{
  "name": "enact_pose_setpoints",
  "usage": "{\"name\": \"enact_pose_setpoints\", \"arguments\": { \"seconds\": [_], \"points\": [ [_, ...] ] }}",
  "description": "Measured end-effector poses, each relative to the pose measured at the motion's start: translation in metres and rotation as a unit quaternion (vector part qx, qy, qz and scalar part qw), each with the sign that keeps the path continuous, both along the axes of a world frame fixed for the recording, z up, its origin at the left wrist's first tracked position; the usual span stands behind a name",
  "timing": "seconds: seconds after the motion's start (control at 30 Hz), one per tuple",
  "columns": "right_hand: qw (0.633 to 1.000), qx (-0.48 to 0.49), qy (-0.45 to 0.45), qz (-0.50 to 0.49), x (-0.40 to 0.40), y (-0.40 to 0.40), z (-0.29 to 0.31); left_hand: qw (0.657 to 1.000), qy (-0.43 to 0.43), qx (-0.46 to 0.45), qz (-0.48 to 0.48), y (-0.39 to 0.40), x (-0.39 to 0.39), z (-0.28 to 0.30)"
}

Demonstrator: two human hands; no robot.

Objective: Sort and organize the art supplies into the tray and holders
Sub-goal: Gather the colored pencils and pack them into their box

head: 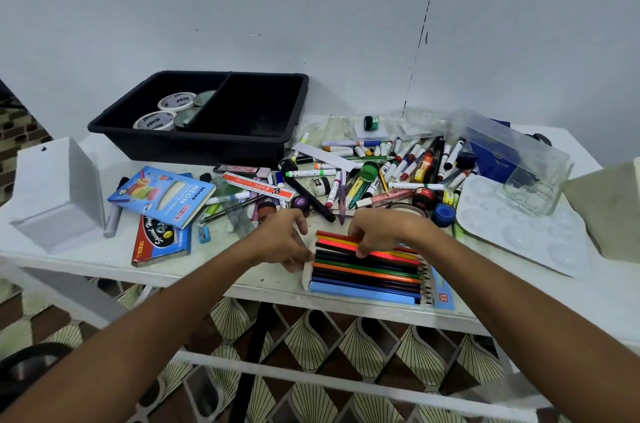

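Observation:
An open box of coloured pencils point(367, 275) lies near the table's front edge, the pencils side by side in a white insert. My left hand point(282, 241) holds the box's left end with curled fingers. My right hand point(375, 230) rests on the top rows, its fingers curled round the red pencils point(346, 242). Behind them lies a heap of markers, pens and small paint jars point(381, 170). A black two-part tray point(207, 114) stands at the back left, with tape rolls point(164, 113) in its left compartment.
A white holder point(59, 194) stands at the far left. Neon pencil box point(162, 196) and a red crayon box point(159, 242) lie left of centre. A white paint palette point(519, 225) and a clear plastic box point(512, 159) sit at the right.

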State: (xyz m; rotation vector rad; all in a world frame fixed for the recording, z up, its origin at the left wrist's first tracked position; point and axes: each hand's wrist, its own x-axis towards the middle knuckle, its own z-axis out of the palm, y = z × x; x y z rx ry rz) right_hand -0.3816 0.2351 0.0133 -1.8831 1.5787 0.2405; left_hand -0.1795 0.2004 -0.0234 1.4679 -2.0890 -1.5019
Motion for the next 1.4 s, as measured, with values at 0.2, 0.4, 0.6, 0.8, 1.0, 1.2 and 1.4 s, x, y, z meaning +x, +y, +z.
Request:
{"name": "enact_pose_setpoints", "arguments": {
  "seconds": [0.2, 0.4, 0.6, 0.8, 1.0, 1.2, 1.4],
  "points": [
    [0.996, -0.076, 0.025, -0.032, 0.004, 0.006, -0.011, 1.0, -0.002, -0.022, -0.016, -0.002, 0.003, -0.003],
    [0.984, -0.163, 0.049, -0.061, 0.003, 0.017, -0.016, 0.991, -0.058, -0.109, -0.048, -0.003, -0.004, -0.002],
    [0.967, -0.232, 0.059, -0.081, -0.003, 0.027, -0.018, 0.956, -0.07, -0.257, -0.12, 0.001, -0.012, -0.002],
    [0.971, -0.212, 0.047, -0.098, -0.014, 0.034, -0.018, 0.89, -0.107, -0.404, -0.181, 0.004, -0.021, -0.015],
    [0.964, -0.238, 0.05, -0.106, -0.015, 0.041, -0.027, 0.853, -0.115, -0.45, -0.238, 0.001, -0.025, -0.016],
    [0.972, -0.228, 0.038, -0.053, -0.023, 0.042, -0.027, 0.845, -0.12, -0.449, -0.266, 0.004, -0.026, -0.016],
    [0.974, -0.226, 0.025, -0.014, -0.03, 0.037, -0.021, 0.852, -0.098, -0.451, -0.249, 0.007, -0.025, -0.015]
  ]
}}
